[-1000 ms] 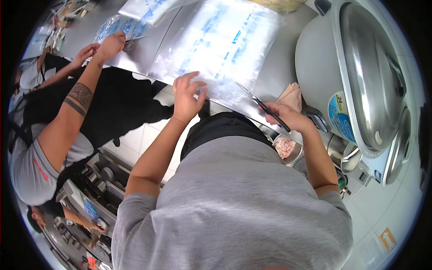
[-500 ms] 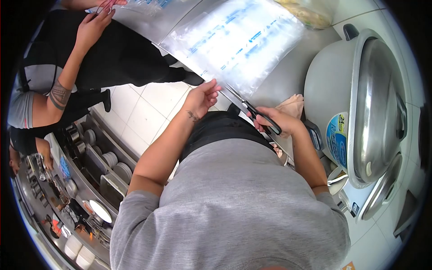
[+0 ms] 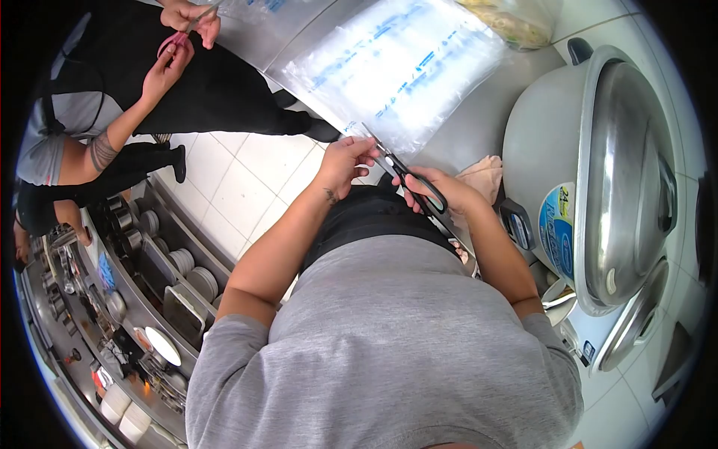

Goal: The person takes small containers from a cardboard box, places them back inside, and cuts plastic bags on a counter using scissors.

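Black-handled scissors are in my right hand, its fingers around the handles. The blades point up and to the left, toward the near edge of a stack of clear plastic bags with blue print. Close beside the blades is my left hand, its fingers curled and thumb drawn in near the stack's corner. Whether a bit of plastic is between those fingertips I cannot make out. The bags lie on a steel table.
A big lidded metal pot stands at right, a pinkish cloth beside it. A bag of yellowish food lies at the back. At upper left, a co-worker's hands hold pink-handled scissors. Shelves with dishes are at lower left.
My right hand and the scissors have shifted left and slightly up. My left hand has moved a little right, closer to the blades. The co-worker's hands have come lower into view.
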`<move>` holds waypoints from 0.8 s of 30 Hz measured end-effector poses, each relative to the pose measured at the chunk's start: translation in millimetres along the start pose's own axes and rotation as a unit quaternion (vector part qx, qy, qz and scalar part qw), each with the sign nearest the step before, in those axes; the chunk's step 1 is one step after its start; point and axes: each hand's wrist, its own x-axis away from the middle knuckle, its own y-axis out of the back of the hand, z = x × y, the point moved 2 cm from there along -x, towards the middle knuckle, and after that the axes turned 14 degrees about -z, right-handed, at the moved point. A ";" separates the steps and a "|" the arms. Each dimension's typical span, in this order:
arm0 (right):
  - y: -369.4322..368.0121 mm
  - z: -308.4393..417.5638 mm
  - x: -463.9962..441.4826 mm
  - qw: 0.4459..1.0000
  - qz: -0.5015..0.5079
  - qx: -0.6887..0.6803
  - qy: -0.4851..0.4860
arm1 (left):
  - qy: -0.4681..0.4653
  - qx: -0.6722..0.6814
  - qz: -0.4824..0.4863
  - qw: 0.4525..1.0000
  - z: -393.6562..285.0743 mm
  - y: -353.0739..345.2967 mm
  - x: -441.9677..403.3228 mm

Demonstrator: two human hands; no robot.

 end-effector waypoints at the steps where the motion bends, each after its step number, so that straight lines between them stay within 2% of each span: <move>1: 0.4 -0.8 -0.5 1.000 -0.006 -0.003 -0.001 | -0.006 -0.003 -0.003 1.000 -0.1 0.0 -0.4; 11: 6.7 -4.8 -9.1 0.999 -0.020 0.027 0.029 | 0.013 -0.019 0.009 1.000 -1.7 10.4 -5.5; 14: 3.3 -4.5 -17.6 0.998 0.014 0.005 0.063 | 0.023 -0.046 0.017 0.999 -5.2 8.6 -0.7; 19: 2.8 0.4 -30.0 0.997 0.030 -0.021 0.067 | 0.023 -0.071 0.029 0.997 -5.0 11.7 -1.0; 22: 2.0 3.0 -34.1 0.998 0.018 0.009 0.063 | 0.041 -0.105 0.048 0.992 -7.0 16.0 -1.3; 24: 2.0 3.8 -36.7 0.998 0.008 0.020 0.060 | 0.025 -0.189 0.034 0.981 -17.7 16.3 6.8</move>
